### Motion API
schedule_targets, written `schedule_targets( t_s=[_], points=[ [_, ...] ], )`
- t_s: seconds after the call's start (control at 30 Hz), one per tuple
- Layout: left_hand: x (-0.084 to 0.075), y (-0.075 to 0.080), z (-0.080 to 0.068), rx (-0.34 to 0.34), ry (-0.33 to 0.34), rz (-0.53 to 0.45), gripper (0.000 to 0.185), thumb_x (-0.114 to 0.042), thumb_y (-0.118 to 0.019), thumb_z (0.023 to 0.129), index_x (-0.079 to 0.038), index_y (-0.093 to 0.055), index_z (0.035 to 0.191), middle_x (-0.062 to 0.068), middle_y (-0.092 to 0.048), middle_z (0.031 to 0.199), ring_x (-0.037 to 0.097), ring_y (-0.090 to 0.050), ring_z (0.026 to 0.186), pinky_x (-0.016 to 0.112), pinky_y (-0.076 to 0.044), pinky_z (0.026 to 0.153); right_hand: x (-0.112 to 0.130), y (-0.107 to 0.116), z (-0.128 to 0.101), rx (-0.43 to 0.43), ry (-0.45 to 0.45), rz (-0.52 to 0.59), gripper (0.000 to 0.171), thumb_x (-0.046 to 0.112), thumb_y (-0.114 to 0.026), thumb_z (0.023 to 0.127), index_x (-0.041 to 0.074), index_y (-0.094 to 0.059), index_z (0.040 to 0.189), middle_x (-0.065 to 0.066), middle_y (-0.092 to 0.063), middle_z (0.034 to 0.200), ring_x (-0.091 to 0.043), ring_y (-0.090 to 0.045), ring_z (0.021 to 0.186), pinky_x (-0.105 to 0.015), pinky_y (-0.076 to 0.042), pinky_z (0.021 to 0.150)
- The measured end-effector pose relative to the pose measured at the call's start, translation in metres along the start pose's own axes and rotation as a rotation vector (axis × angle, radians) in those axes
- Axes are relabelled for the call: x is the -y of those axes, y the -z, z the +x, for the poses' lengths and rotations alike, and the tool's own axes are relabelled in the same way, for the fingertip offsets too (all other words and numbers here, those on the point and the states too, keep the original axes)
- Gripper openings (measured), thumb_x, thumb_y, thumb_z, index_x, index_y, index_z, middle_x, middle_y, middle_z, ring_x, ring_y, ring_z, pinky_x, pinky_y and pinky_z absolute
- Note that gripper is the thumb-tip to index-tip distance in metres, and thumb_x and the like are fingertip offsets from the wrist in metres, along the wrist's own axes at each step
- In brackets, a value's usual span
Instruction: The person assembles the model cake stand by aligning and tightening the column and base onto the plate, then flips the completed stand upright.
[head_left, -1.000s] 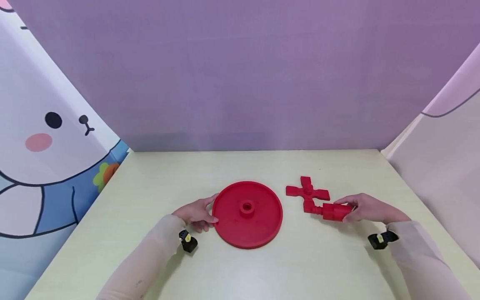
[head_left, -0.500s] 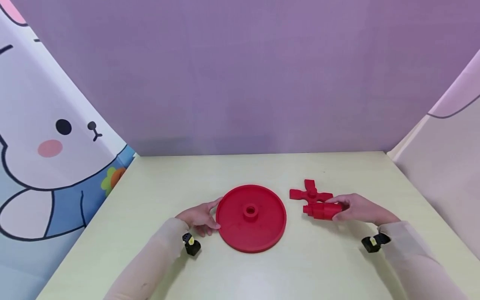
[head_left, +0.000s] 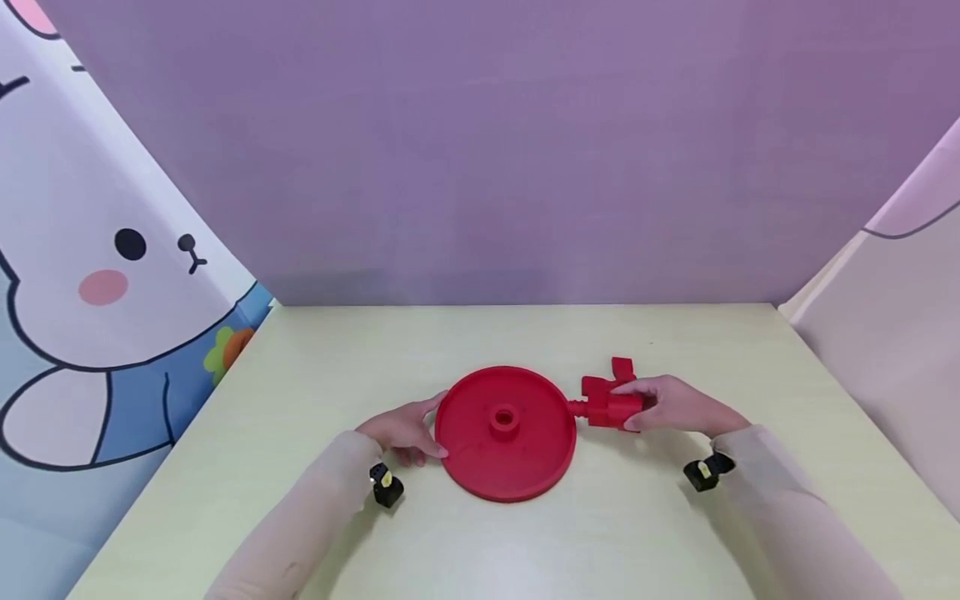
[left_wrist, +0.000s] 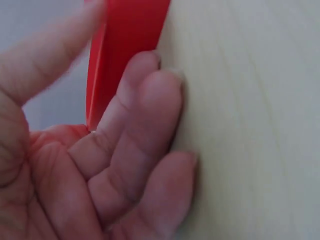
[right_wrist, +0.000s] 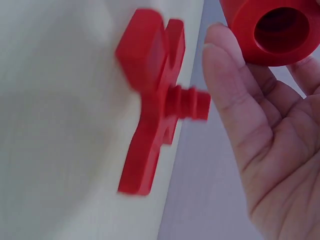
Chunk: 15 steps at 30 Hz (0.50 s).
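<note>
Moved since a second ago: your right hand (head_left: 675, 406) is carrying the red cylindrical sleeve (head_left: 617, 408) leftward from the open bench (head_left: 645, 533) until its narrow tip is sitting just beside the right rim of the red disc (head_left: 504, 432), partly covering the cross piece in the head view.

Item 1, red disc: lying flat at mid-bench, raised hub with a hole (head_left: 504, 419) facing up and standing empty. Your left hand (head_left: 405, 433) is steadying it, thumb over the rim and fingers (left_wrist: 150, 115) curling under its edge (left_wrist: 125, 45) against the bench.

Item 2, red cylindrical sleeve: you are gripping it in your right hand, fingers wrapping round the barrel. The right wrist view is showing its hollow end (right_wrist: 277, 30) pointing back toward your palm (right_wrist: 280, 165).

Item 3, red four-armed cross piece (right_wrist: 150, 100): lying on the bench just behind the sleeve, with a short threaded stub (right_wrist: 187, 102) projecting from its centre. Neither hand is holding it.

Status, as a judgement: all three parts are still separate. The sleeve is arriving at the disc, so seating it in the hub appears to be the step in hand; joining the cross piece is remaining.
</note>
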<state>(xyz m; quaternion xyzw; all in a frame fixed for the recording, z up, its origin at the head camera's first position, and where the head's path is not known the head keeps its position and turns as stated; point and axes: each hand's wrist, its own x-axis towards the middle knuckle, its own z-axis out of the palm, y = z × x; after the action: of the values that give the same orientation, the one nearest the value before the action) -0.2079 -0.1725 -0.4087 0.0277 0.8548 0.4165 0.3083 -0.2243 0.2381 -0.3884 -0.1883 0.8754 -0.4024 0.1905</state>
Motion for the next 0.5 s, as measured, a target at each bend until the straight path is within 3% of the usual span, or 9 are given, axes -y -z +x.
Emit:
schedule_targets(
  t_s=[0.27,0.5],
  points=[
    [-0.007,-0.004,-0.001,-0.023,-0.012,0.001,0.1,-0.009,-0.08,0.075,-0.025,-0.021,0.154,0.009,-0.061,0.097,0.022,-0.058,0.055,0.028,-0.049,0.052,0.021,-0.007,0.017,0.029,-0.006,0.021,0.056,0.015,-0.076,0.08,-0.002,-0.057,0.129,-0.007,-0.063,0.095,-0.022,-0.058,0.084,-0.034,-0.052,0.071],
    [-0.006,-0.008,-0.003,-0.039,-0.004,-0.018,0.099,-0.009,-0.08,0.075,-0.026,-0.023,0.154,0.009,-0.062,0.088,0.023,-0.059,0.055,0.03,-0.051,0.054,0.032,-0.014,0.027,0.042,0.056,-0.017,0.054,0.014,-0.078,0.079,-0.003,-0.059,0.127,-0.006,-0.063,0.096,-0.021,-0.058,0.079,-0.033,-0.051,0.068]
  ],
)
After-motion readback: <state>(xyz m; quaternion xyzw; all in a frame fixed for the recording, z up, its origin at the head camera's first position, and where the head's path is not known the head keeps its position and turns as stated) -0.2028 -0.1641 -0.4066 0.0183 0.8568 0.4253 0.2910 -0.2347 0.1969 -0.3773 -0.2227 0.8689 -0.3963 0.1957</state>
